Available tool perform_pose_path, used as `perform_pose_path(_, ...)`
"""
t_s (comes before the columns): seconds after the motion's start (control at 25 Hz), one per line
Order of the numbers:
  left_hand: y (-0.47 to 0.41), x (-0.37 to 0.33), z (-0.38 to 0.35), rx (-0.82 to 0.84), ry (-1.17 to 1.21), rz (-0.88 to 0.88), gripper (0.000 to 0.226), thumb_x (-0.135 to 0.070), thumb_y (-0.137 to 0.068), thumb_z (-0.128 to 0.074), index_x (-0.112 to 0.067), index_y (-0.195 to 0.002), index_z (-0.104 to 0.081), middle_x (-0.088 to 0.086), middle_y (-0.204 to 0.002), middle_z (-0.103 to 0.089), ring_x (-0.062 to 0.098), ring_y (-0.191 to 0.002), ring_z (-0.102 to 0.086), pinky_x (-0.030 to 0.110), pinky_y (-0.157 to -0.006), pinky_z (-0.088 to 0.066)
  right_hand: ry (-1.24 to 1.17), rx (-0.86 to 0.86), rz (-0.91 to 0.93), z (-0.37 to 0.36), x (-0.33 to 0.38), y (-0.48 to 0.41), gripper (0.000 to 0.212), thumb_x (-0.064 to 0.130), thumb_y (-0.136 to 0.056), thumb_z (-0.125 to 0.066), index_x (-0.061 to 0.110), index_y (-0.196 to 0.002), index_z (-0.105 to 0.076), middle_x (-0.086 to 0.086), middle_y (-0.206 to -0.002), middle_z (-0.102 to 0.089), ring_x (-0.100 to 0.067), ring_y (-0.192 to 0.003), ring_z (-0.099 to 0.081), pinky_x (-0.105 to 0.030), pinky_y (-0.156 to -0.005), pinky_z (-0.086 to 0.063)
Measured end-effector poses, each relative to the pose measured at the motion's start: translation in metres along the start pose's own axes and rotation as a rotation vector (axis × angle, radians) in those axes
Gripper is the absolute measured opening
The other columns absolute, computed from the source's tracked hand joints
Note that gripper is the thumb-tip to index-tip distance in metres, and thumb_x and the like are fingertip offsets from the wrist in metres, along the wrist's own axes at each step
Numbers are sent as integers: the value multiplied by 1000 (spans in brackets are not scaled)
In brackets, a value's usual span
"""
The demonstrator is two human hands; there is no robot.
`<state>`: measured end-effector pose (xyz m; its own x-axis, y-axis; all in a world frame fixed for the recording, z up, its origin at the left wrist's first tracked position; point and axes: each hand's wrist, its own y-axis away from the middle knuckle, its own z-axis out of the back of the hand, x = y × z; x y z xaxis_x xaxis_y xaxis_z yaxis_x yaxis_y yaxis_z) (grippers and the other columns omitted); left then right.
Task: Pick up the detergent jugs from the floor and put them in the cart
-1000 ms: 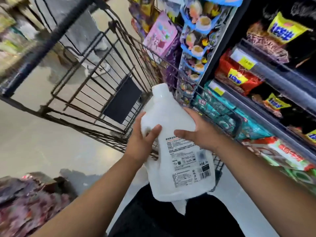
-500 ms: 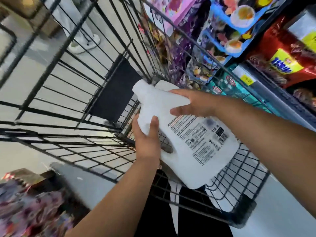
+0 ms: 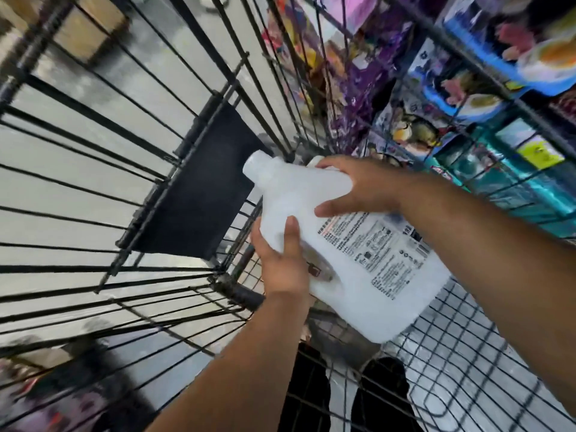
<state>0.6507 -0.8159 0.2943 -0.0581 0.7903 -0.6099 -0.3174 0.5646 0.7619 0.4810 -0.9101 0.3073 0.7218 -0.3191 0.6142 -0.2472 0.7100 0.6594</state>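
Observation:
A white detergent jug (image 3: 367, 263) with a printed back label lies tilted inside the black wire cart (image 3: 103, 169), its cap pointing up and left. My left hand (image 3: 282, 260) grips its lower left side, thumb laid over the front. My right hand (image 3: 364, 188) holds its upper shoulder near the neck, fingers curled over the top. The jug hangs above the cart's wire floor. No other jug is in sight.
A black plastic panel (image 3: 199, 194) sits on the cart's far wire wall. Store shelves with colourful snack packs (image 3: 467, 98) rise close on the right. Packaged goods (image 3: 46, 400) lie on the floor at lower left, outside the cart.
Both hands have carried the jug over the cart's rim and down into the basket, tilting it more towards the left. The view has dipped closer to the cart.

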Motion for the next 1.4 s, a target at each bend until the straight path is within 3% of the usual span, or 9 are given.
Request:
perform_pose_path(0.12,-4,6,-3,-6,-14,19,57,-66,-85,-54,-60,-134,-26,-13,-121,-58,21,-110,-58,47,-102,-46,22,14,-13,2,3,-2,94,59,-61,-82,37,-141,-38,8,-117,-58,-16,-98,-60,-30,-83,-49)
perform_pose_path(0.24,-1,3,-10,-20,-16,50,58,-68,-85,-53,-61,-135,-24,-9,-127,-57,23,-110,-58,42,-101,-45,91,-26,-31,7,4,0,89,63,-61,-80,40,-137,-40,8,-117,-58,-14,-94,-59,-30,-79,-48)
perform_pose_path(0.44,11,-10,-26,-44,-14,129,64,-65,-87,-52,-53,-143,-23,-7,-117,-55,20,-96,-53,32,-84,-37,244,-401,57,-24,-7,20,75,61,-75,-70,29,-138,-47,-2,-139,-51,-25,-122,-48,-34,-94,-41)
perform_pose_path(0.56,12,-12,-30,-52,26,118,61,-62,-89,-53,-51,-142,-25,-9,-114,-55,18,-95,-53,31,-83,-36,261,-557,78,-41,-18,37,81,66,-70,-67,23,-137,-50,-4,-140,-50,-29,-127,-43,-42,-102,-40)
perform_pose_path(0.68,12,-14,-31,-36,50,93,60,-60,-88,-57,-50,-140,-29,-11,-115,-58,17,-99,-58,32,-85,-40,227,-638,34,-51,-26,53,86,71,-61,-59,23,-133,-53,-2,-139,-49,-29,-126,-42,-41,-104,-37)
perform_pose_path(1.08,14,-17,-41,-73,47,38,66,-60,-90,-55,-46,-147,-24,-11,-104,-54,20,-92,-54,32,-83,-37,256,-701,-160,-74,-27,85,88,63,-65,-75,24,-140,-50,-6,-153,-39,-30,-141,-32,-45,-117,-16)
perform_pose_path(1.16,13,-17,-42,-51,-9,15,68,-60,-90,-54,-46,-148,-22,-11,-98,-55,19,-88,-54,33,-83,-39,269,-684,-189,-68,-28,83,88,65,-66,-73,28,-142,-47,-2,-154,-36,-27,-141,-30,-42,-116,-14)
perform_pose_path(1.24,14,-16,-39,9,-124,-18,78,-60,-87,-59,-43,-149,-16,-2,-116,-53,22,-99,-54,35,-85,-41,283,-700,-177,-69,-29,83,87,66,-65,-71,28,-141,-48,-2,-153,-38,-27,-140,-32,-43,-116,-16)
perform_pose_path(1.4,1,-10,-22,99,-635,-354,108,-60,-74,-72,-29,-153,-5,7,-150,-17,29,-135,-31,41,-104,-38,254,-721,-151,-63,-32,82,87,72,-65,-64,27,-139,-52,0,-150,-43,-26,-139,-35,-44,-116,-20)
